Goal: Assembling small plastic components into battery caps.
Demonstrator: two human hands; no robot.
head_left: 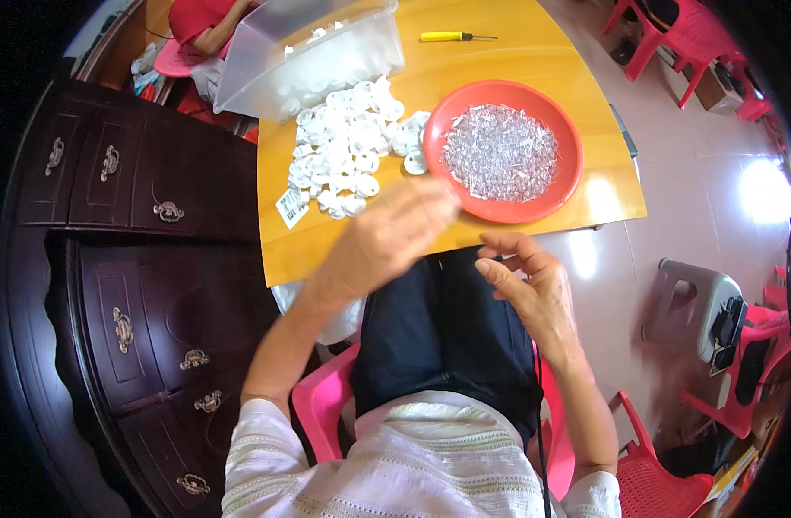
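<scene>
Clear slivers [499, 154] in smooth red dish [570, 155], rounded white pieces [344, 142] — hands [391, 233] [538, 285] curled, grasp unclear

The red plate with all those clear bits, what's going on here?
A person sits working at a table. The left hand, blurred, is near the plate of clear bits; the right hand, curled, is by the table's near edge. Whether either holds something, I can't tell. White parts lie heaped left of the plate, by a tub.
</scene>
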